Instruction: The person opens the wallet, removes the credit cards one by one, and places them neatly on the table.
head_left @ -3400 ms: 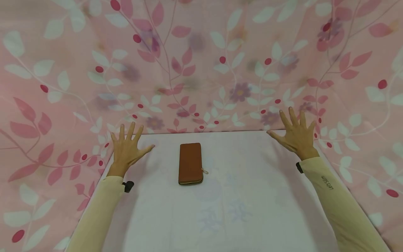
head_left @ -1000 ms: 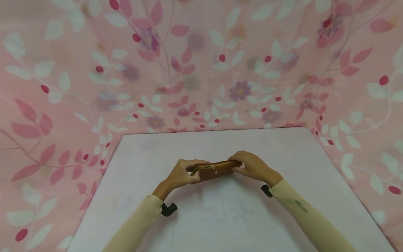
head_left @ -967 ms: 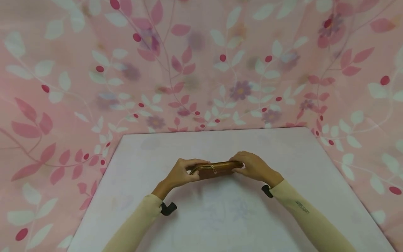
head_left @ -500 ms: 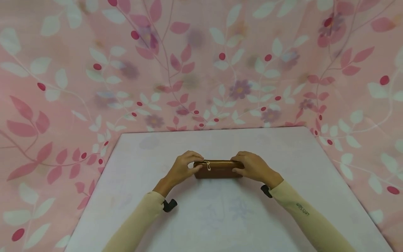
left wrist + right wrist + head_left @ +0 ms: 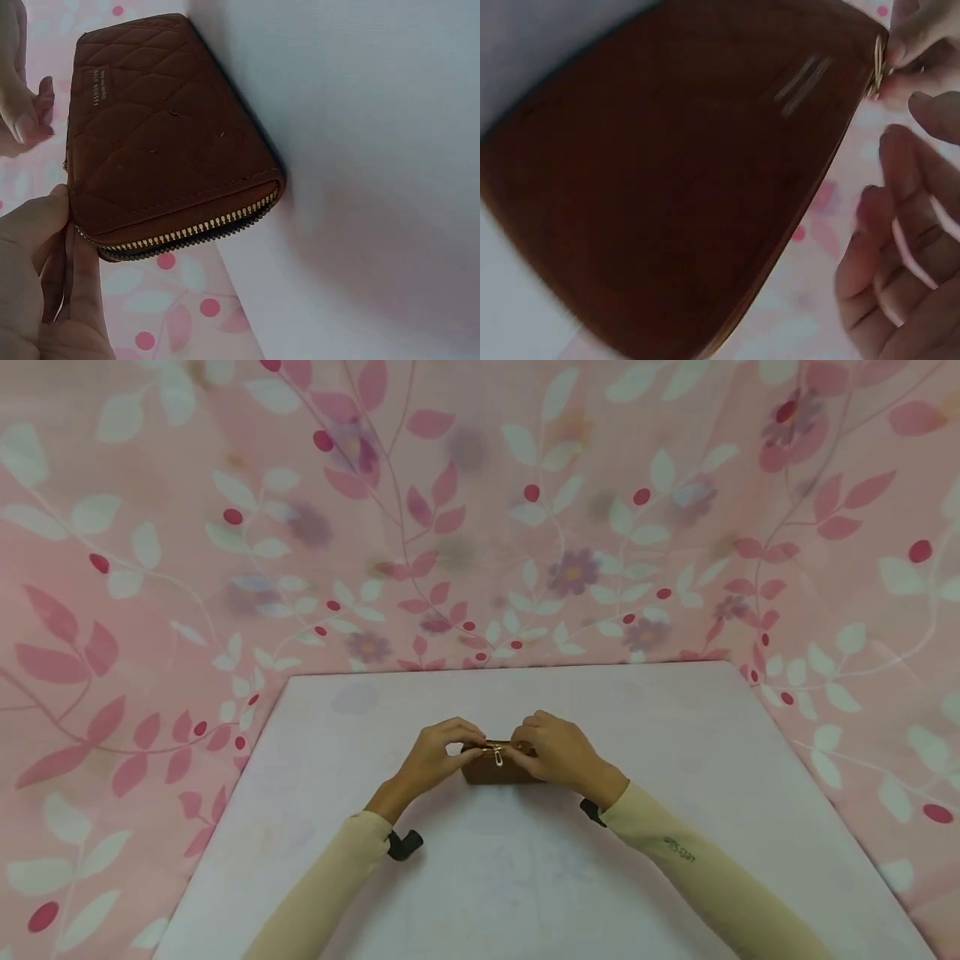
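Note:
A brown quilted wallet [image 5: 504, 774] stands on its long edge on the white table, zip side up. My left hand [image 5: 438, 752] pinches its top left corner between thumb and fingers. In the left wrist view the zip teeth [image 5: 202, 227] at that end are parted a little. A gold zip pull [image 5: 498, 757] hangs on the near face, just right of my left thumb. Over the wallet's top, my right hand [image 5: 562, 752] is close to the pull. The right wrist view shows those fingers [image 5: 900, 172] loosely bent, thumb apart, nothing between them.
The white table [image 5: 360, 702] has faint show-through marks on its cover. Pink floral cloth [image 5: 465, 527] rises behind it and along both sides. A dark wrist camera [image 5: 405, 845] hangs under the left sleeve, another [image 5: 592, 812] under the right.
The wallet, earlier lying flat, was picked up, tilted and stood upright by both hands. Since half a second ago, my right hand left its right end and moved left toward the zip pull.

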{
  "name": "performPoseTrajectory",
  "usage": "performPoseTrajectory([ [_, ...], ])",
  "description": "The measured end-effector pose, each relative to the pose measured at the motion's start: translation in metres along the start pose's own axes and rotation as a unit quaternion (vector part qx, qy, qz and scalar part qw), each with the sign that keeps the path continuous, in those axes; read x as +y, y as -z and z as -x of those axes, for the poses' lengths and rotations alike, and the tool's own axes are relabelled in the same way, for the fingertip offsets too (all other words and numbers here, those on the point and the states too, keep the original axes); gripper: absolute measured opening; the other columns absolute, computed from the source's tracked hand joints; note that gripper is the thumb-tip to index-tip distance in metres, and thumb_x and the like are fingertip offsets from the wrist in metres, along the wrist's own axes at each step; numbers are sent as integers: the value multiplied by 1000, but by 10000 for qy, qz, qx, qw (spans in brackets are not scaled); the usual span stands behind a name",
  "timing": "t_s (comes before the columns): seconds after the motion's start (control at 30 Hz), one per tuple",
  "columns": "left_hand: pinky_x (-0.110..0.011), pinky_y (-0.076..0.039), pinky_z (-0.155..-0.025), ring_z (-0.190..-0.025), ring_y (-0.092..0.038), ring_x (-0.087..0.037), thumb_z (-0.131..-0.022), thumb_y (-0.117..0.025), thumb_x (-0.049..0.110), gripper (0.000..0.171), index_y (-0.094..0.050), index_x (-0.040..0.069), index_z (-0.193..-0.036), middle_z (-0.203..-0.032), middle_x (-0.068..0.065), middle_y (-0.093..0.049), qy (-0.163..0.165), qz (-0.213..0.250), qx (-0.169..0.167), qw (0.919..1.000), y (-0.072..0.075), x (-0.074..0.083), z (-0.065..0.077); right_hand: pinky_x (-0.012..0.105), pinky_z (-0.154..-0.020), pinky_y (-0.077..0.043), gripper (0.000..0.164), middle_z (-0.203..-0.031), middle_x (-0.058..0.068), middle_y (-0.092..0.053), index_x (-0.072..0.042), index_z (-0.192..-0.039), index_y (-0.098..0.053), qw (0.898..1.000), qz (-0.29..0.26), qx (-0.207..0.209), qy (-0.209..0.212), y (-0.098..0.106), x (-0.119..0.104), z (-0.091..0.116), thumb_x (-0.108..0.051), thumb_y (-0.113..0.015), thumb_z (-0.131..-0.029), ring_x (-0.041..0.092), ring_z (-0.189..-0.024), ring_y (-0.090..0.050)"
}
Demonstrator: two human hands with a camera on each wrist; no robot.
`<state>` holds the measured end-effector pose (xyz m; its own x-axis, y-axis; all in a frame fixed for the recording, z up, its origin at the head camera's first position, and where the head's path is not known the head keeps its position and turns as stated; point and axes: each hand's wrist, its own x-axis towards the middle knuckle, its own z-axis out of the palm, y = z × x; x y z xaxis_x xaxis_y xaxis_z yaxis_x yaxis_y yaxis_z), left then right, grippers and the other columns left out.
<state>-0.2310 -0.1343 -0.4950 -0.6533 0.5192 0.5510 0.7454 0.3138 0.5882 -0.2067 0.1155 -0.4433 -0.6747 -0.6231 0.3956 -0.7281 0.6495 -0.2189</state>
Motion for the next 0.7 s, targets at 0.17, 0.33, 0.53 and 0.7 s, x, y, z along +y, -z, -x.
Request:
performPoseTrajectory([
  [0.17,-28,-54,-79,-89,-63,-10,-81,-79,6,20,-74,9,-100,-104,3,-66,17,144,-75,9999,-1,0,-2,22,-48,-41,24,-66,-9,-55,-20,-69,-65,9968,215,-447,-630,-10,-16,-14,-35,-77,-85,4,-57,-48],
  [0.33,-28,-53,-78,-88,-62,-9,-83,-78,7,18,-74,8,-99,-103,3,-66,22,96,-111,9999,-1,1,-3,24,-45,-41,17,-64,-8,-52,-16,-68,-64,9933,316,-404,-1032,-15,-25,-19,-21,-77,-79,6,-54,-47],
  [0.53,-28,-53,-77,-88,-62,-8,-82,-79,6,17,-73,9,-98,-103,3,-66,23,42,-79,10000,0,0,-1,25,-44,-39,12,-65,-4,-51,-11,-71,-57,9855,-168,-610,-1573,-18,-29,-21,-12,-68,-76,10,-53,-47],
  [0.7,-33,-54,-75,-87,-62,-10,-83,-78,6,18,-73,9,-99,-103,3,-66,-17,39,-93,9999,2,-1,0,25,-43,-40,15,-62,-4,-53,-12,-71,-56,9830,-327,-689,-1669,-18,-30,-27,-13,-68,-80,9,-49,-48],
])
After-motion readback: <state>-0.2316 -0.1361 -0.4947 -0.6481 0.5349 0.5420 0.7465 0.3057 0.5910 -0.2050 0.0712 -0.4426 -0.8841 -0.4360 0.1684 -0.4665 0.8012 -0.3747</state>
